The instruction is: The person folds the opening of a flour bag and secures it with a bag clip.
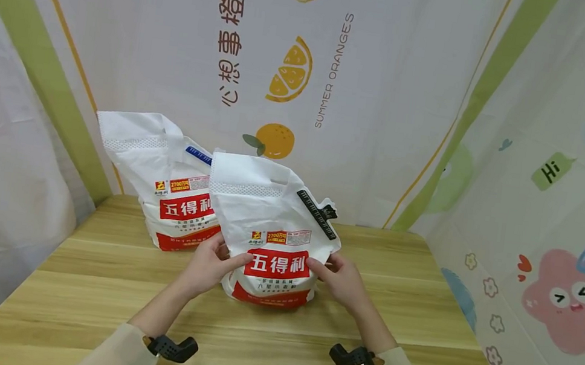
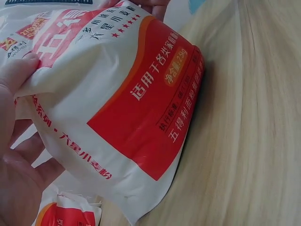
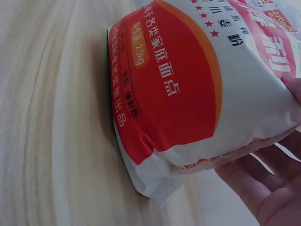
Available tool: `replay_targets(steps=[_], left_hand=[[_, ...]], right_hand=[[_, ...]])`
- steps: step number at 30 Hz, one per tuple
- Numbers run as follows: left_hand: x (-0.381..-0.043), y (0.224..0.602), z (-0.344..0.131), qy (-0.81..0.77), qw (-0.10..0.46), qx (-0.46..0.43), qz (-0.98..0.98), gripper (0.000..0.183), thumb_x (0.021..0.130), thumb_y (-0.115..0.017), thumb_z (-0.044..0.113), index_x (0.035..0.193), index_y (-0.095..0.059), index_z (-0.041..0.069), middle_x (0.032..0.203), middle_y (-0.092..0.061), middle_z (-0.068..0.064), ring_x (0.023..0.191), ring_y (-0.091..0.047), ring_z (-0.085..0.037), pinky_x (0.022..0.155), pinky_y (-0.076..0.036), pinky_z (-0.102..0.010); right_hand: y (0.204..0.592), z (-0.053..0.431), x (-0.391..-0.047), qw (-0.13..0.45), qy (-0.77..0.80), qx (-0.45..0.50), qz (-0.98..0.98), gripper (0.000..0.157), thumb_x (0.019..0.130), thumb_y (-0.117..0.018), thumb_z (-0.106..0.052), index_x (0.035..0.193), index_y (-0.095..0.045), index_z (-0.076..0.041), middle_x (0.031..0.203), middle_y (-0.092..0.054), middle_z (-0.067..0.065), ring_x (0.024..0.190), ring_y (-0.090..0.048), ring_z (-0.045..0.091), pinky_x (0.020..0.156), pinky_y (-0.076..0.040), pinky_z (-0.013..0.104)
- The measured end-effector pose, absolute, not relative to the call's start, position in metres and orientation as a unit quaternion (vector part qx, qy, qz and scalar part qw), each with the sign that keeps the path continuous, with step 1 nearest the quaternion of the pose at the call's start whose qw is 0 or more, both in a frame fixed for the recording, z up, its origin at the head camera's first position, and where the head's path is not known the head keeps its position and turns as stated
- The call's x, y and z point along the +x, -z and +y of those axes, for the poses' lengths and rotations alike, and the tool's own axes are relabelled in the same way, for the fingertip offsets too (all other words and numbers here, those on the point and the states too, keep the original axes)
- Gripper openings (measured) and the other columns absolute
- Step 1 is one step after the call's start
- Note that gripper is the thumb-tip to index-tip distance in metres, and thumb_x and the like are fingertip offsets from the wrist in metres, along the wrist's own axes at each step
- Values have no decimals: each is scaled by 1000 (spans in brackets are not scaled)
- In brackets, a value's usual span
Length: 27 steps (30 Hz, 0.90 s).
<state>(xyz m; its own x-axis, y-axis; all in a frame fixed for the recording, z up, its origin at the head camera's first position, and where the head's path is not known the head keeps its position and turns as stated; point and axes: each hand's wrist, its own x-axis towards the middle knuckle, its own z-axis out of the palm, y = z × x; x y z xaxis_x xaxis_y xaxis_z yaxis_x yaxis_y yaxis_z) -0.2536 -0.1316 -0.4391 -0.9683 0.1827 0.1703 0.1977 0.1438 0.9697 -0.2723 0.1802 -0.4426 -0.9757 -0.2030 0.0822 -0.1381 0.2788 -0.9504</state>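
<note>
A white and red flour bag (image 1: 273, 223) stands on the wooden table, its top folded over and a black sealing clip (image 1: 317, 215) along the upper right edge. My left hand (image 1: 208, 266) grips the bag's left side, thumb on the front and fingers spread round the side. On the opposite side, my right hand (image 1: 343, 281) holds it in the same manner. In the right wrist view, the flour bag (image 3: 188, 80) shows its red lower panel, and its base is at the tabletop. Parts of the fingers behind the bag are hidden.
Behind and left stands a second flour bag (image 1: 162, 172) with a blue clip (image 1: 198, 154), partly covered by the front one. The wooden table (image 1: 396, 317) meets a printed curtain (image 1: 390, 97) at the back. Curtains also hang at both sides.
</note>
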Motion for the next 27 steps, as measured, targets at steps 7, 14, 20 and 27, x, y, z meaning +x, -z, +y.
replay_targets(steps=[7, 14, 20, 27], left_hand=[[-251, 444, -132, 624, -33, -136, -769, 72, 82, -87, 28, 142, -48, 23, 136, -63, -6, 126, -62, -28, 102, -53, -47], [-251, 449, -128, 606, -27, -153, -780, 78, 76, -91, 33, 141, -48, 29, 135, -64, 1, 127, -62, -24, 105, -52, -47], [-255, 450, -127, 601, -13, -142, -786, 76, 75, -91, 36, 139, -50, 29, 132, -66, 3, 122, -64, -23, 100, -55, -44], [-256, 449, -125, 603, -18, -140, -785, 75, 77, -90, 35, 140, -50, 27, 134, -65, 1, 125, -63, -25, 102, -54, -46]], right_hand=[[447, 182, -270, 67, 577, -131, 804, 56, 87, -80, -40, 137, -60, -23, 129, -68, 2, 118, -66, 29, 96, -56, 43], [453, 181, -268, 84, 574, -144, 802, 58, 86, -82, -40, 137, -59, -24, 133, -65, 3, 121, -65, 32, 98, -56, 47], [455, 182, -274, 65, 568, -154, 806, 52, 89, -80, -37, 135, -61, -22, 130, -67, 4, 120, -66, 32, 97, -56, 46], [454, 184, -276, 77, 572, -159, 801, 53, 91, -78, -34, 138, -58, -19, 131, -67, 8, 122, -64, 34, 99, -55, 47]])
